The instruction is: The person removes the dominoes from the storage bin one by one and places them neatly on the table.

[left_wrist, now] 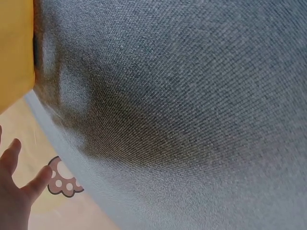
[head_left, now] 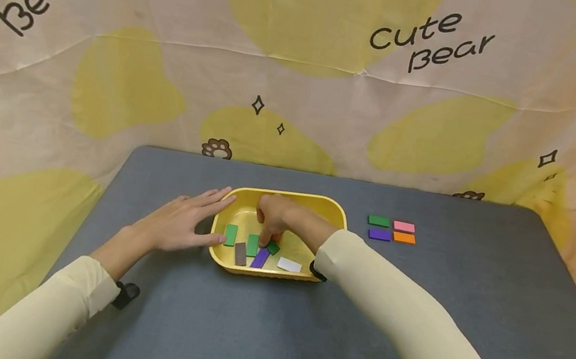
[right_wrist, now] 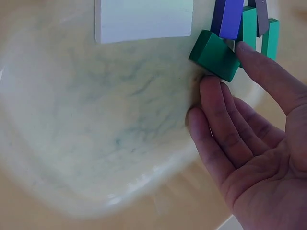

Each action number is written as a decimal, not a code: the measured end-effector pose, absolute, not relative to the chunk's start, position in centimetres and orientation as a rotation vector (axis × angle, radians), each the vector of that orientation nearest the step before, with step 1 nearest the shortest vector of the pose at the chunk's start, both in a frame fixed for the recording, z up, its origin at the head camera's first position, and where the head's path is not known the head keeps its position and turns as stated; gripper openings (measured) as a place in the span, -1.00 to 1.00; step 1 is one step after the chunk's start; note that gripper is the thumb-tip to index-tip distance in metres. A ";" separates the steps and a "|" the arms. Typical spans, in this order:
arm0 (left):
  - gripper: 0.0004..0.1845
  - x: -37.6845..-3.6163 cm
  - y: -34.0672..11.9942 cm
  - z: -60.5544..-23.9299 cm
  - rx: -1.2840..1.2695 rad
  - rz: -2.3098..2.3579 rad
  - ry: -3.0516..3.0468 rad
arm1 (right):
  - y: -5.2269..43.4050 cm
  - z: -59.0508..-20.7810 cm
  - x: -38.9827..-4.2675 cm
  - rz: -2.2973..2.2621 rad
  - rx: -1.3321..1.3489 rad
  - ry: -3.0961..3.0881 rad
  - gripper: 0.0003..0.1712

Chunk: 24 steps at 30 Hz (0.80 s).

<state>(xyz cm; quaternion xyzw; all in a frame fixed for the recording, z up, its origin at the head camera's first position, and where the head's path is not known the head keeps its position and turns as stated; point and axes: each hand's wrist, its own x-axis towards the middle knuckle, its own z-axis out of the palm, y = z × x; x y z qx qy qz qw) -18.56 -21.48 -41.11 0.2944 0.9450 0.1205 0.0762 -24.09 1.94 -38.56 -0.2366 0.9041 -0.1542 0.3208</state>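
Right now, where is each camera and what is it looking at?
Head: on the person's head, looking down at the table, yellow tray, left hand, right hand and both sleeves.
Left wrist: low over the table cloth; fingertips and a tray edge show.
Right wrist: inside the tray, on the fingers touching a green block.
Head and right wrist share tray and blocks.

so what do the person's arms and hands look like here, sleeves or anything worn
Both arms wear long, close-fitting cream sleeves that end at the wrists. The left hand and right hand are bare, with no gloves or rings that can be seen. A small black device sits under the left wrist, and another black device shows at the right cuff.
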 end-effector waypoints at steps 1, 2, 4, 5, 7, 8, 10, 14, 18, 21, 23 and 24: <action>-0.07 -18.6 -21.5 -41.1 0.883 0.361 2.833 | 1.9 -38.6 -24.1 -0.391 -0.630 2.384 -0.55; -0.07 -18.6 -21.5 -41.1 0.878 0.363 2.832 | 1.9 -38.6 -24.1 -0.377 -0.636 2.392 -0.55; -0.08 -18.6 -21.5 -41.2 0.880 0.366 2.832 | 1.8 -38.6 -24.0 -0.353 -0.642 2.404 -0.55; -0.08 -18.6 -21.5 -41.1 0.881 0.367 2.831 | 1.8 -38.6 -24.0 -0.347 -0.645 2.405 -0.55; -0.08 -18.6 -21.4 -41.1 0.884 0.367 2.831 | 1.7 -38.6 -24.0 -0.339 -0.651 2.404 -0.55; -0.08 -18.6 -21.4 -41.1 0.884 0.370 2.829 | 1.6 -38.6 -23.9 -0.338 -0.652 2.402 -0.55; -0.07 -18.6 -21.4 -41.1 0.883 0.368 2.829 | 1.5 -38.6 -23.9 -0.331 -0.664 2.396 -0.55; -0.07 -18.7 -21.5 -41.1 0.889 0.366 2.829 | 1.4 -38.5 -23.8 -0.311 -0.680 2.385 -0.57; -0.07 -18.7 -21.5 -41.2 0.892 0.370 2.829 | 1.4 -38.4 -23.9 -0.307 -0.696 2.359 -0.64; -0.07 -18.7 -21.5 -41.2 0.891 0.371 2.832 | 1.4 -38.3 -24.0 -0.323 -0.714 2.334 -0.71; -0.08 -18.6 -21.5 -41.2 0.890 0.369 2.832 | 1.6 -38.1 -24.1 -0.335 -0.730 2.312 -0.77; -0.08 -18.6 -21.5 -41.2 0.887 0.368 2.832 | 1.6 -38.1 -24.1 -0.339 -0.742 2.300 -0.81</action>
